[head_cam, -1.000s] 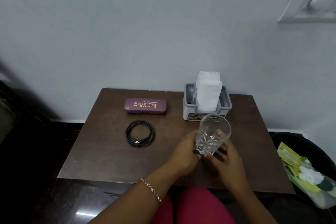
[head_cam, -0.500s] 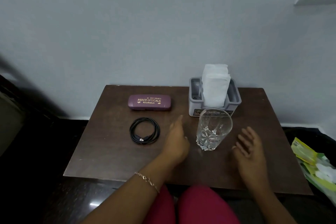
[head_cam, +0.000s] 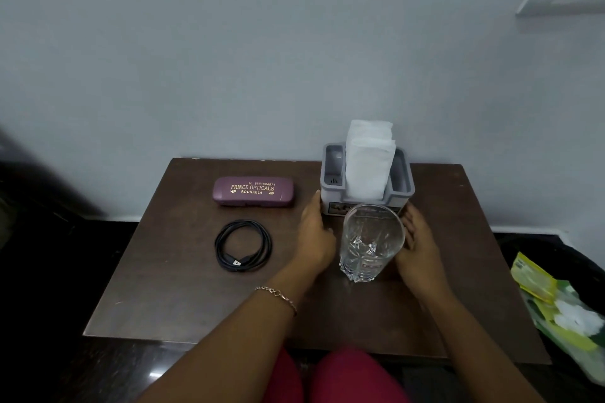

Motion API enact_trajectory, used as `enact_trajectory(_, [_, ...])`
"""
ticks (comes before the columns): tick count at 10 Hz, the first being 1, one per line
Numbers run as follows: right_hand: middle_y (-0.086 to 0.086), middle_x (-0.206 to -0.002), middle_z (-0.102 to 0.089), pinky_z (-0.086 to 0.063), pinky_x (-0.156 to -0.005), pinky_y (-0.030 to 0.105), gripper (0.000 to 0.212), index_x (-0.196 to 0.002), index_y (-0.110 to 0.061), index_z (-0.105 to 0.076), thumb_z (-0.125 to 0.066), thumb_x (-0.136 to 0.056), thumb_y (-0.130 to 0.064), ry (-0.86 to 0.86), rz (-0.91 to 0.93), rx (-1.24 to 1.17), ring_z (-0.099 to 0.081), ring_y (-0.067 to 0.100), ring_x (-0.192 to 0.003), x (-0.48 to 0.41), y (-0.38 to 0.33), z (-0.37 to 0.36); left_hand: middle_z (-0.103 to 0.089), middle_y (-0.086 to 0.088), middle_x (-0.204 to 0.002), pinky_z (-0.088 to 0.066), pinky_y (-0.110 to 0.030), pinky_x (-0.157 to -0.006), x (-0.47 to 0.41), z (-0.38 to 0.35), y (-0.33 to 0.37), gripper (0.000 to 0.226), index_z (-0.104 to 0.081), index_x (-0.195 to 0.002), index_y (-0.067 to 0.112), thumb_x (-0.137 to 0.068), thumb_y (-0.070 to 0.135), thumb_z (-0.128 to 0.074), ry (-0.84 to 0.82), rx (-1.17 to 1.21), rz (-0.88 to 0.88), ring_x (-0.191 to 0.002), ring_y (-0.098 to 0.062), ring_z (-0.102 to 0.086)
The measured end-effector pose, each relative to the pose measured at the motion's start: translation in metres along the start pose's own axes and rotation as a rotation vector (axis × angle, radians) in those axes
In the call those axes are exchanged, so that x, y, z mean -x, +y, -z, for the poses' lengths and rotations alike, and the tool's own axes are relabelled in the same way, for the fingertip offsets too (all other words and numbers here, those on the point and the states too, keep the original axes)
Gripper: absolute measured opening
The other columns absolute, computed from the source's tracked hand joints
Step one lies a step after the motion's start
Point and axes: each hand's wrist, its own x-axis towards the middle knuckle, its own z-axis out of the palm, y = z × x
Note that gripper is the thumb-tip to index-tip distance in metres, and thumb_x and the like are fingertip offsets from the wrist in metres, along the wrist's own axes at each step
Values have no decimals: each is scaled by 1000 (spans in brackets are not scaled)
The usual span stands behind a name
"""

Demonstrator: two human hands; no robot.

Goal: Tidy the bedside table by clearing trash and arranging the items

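Note:
A clear cut glass (head_cam: 371, 239) stands upright on the brown bedside table (head_cam: 163, 271), free of both hands. Just behind it sits a grey tissue holder (head_cam: 401, 186) with white tissues (head_cam: 368, 163) sticking up. My left hand (head_cam: 316, 232) reaches past the glass, its straight fingertips at the holder's left front corner. On the other side my right hand (head_cam: 415, 242) lies with its fingers at the holder's right front corner, partly hidden behind the glass. A purple glasses case (head_cam: 253, 191) and a coiled black cable (head_cam: 243, 245) lie to the left.
The table's back edge meets a pale wall. On the floor to the right, a dark bin (head_cam: 586, 268) holds green and yellow wrappers (head_cam: 563, 314). My red-clad knees are under the table's front edge.
Both hands let go of the glass, which now stands on the table. They then moved forward past it to either side of the tissue holder.

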Motion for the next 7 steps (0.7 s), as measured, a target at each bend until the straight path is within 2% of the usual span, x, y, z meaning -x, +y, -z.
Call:
enact_trajectory(2, [-2, -142, -43, -36, -111, 39, 73, -142, -25, -32, -64, -81, 1, 6, 23, 43, -44, 15, -129, 2, -3, -3, -50, -1, -138, -38, -44, -110, 5, 2, 5, 85, -41, -133, 33, -62, -13, -43, 5, 11, -6, -130, -14, -45])
enact_trajectory(3, [-6, -137, -46, -35, -111, 40, 73, -141, -25, -32, -63, -81, 2, 5, 4, 27, -44, 14, -128, 3, -5, -3, -47, 0, -141, -38, -44, -110, 6, 4, 1, 87, -37, -137, 35, -63, -8, -47, -28, 2, -10, -132, -14, -43])
enact_trajectory(4, [-1, -144, -42, -33, -112, 40, 75, -144, -22, -29, -63, -81, 2, 1, 0, 31, -41, 16, -131, 3, -5, -2, -40, 1, -147, -35, -45, -111, 7, 6, -3, 88, -28, -143, 34, -66, 0, -51, -51, -41, 16, -136, -15, -38])
enact_trajectory(5, [4, -148, -36, -29, -114, 38, 78, -146, -18, -22, -58, -82, 8, 17, -35, -3, -35, 16, -135, 7, -8, -2, -26, -5, -154, -28, -44, -116, 21, 12, 19, 80, -20, -148, 17, -78, -7, -51, -17, -56, 55, -142, -20, -27])
enact_trajectory(6, [5, -148, -35, -28, -114, 34, 78, -146, -18, -22, -51, -82, 15, 46, -27, -3, -34, 13, -135, 18, -2, 0, -22, -2, -152, -19, -37, -119, 33, 25, 30, 72, -18, -147, 9, -85, -14, -46, 13, -93, 3, -143, -16, -20])
enact_trajectory(7, [2, -146, -37, -28, -108, 24, 79, -145, -16, -24, -46, -79, 21, 54, -35, 7, -35, 6, -132, 39, 2, 0, -28, 7, -142, -16, -17, -111, 44, 42, 37, 68, -21, -146, 10, -87, -12, -46, 74, -158, -49, -137, -9, -22])
